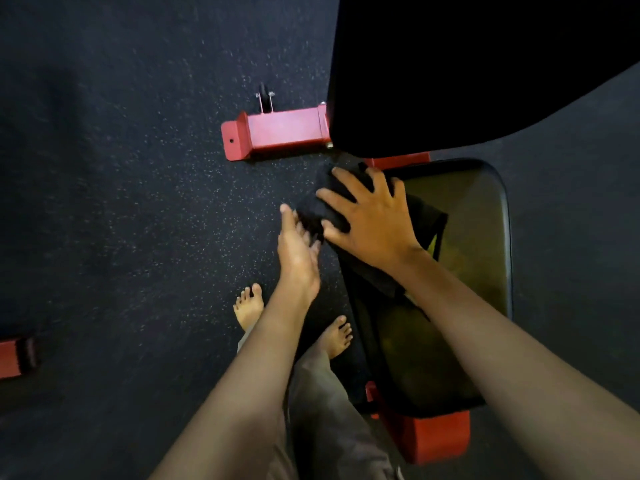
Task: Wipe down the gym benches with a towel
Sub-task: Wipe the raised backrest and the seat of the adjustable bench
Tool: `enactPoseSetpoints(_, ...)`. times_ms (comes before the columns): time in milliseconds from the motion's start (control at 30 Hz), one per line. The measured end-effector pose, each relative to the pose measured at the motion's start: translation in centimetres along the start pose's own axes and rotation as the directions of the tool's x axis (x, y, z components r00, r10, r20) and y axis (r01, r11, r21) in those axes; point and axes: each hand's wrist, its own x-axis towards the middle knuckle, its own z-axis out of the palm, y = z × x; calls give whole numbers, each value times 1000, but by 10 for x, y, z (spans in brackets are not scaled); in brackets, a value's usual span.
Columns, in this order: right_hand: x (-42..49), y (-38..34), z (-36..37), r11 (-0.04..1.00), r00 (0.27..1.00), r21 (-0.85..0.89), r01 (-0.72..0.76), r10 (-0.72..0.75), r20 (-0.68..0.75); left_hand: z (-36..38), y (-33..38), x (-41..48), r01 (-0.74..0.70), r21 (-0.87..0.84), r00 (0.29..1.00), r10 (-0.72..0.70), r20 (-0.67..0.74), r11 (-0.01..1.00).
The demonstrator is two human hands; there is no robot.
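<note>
The bench (474, 230) is standing on the floor. A black towel (313, 211) is lying over its seat's far left corner. The right hand (370, 220) is pressing it, fingers spread flat. The left hand (298, 247) is touching its overhanging edge; I cannot tell whether it is gripping.

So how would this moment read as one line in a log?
stage: wiping | right hand: spread flat, pressing towel onto seat pad corner | left hand: open, touching towel's overhanging edge

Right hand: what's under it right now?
The right hand presses a black towel flat at the edge of the seat pad; the left hand touches its overhanging end. The pad surface beneath the towel is hidden.
</note>
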Motion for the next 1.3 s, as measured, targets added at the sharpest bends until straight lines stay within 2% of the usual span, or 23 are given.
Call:
enactPoseSetpoints(67,-9,4,-1,998,997,-5,-60,60,-39,4,0,2,-122,164,992,122,8,979)
enactPoseSetpoints(167,-20,11,-5,965,962,20,-261,261,-83,7,-8,1,-299,407,954,272,123,863)
enactPoseSetpoints(267,-23,-12,-9,904,909,101,-415,417,0,9,-12,5,-325,446,945,303,122,834)
enactPoseSetpoints(333,-25,-28,-4,913,919,99,-395,394,31,7,-13,6,-287,470,954,291,67,835)
enactPoseSetpoints(433,-23,-15,2,936,940,88,-340,342,-10,8,-13,3,-324,574,940,322,109,752)
enactPoseSetpoints(500,-22,-2,2,942,944,86,-325,329,-36,6,-12,0,-410,671,904,372,209,618)
enactPoseSetpoints(633,-29,23,-2,943,943,54,-329,331,-24,7,-22,1,-597,758,771,450,451,263)
enactPoseSetpoints(733,-38,60,-3,919,921,83,-385,389,-32,18,-33,2,-696,715,616,453,644,-70)
enactPoseSetpoints(767,-43,74,-4,906,908,93,-413,418,-40,21,-37,4,-714,683,575,426,698,-155)
enactPoseSetpoints(833,-51,98,-5,842,846,118,-527,532,-19,23,-43,8,-712,647,538,381,752,-271)
enactPoseSetpoints(933,-51,115,-9,611,640,241,-754,766,60,25,-46,11,-696,636,520,377,766,-333)
enactPoseSetpoints(967,-49,110,-11,573,605,258,-778,794,64,25,-47,11,-697,628,510,376,774,-347)
enactPoseSetpoints(1000,-47,102,-12,574,607,261,-776,792,63,26,-47,12,-698,621,501,375,780,-358)
enactPoseSetpoints(1033,-47,95,-12,609,642,262,-748,765,53,28,-48,13,-698,614,493,376,785,-367)
enactPoseSetpoints(1133,-53,77,-9,825,840,214,-524,541,-30,36,-52,12,-702,616,492,382,782,-357)
enactPoseSetpoints(1167,-55,80,-8,866,878,193,-462,477,-41,37,-53,11,-704,612,488,379,786,-362)
enactPoseSetpoints(1233,-60,102,-6,875,883,197,-443,463,-73,45,-59,8,-712,575,461,350,816,-404)
enactPoseSetpoints(1300,-64,127,-8,767,793,293,-571,607,-42,58,-67,4,-729,520,430,293,854,-444)
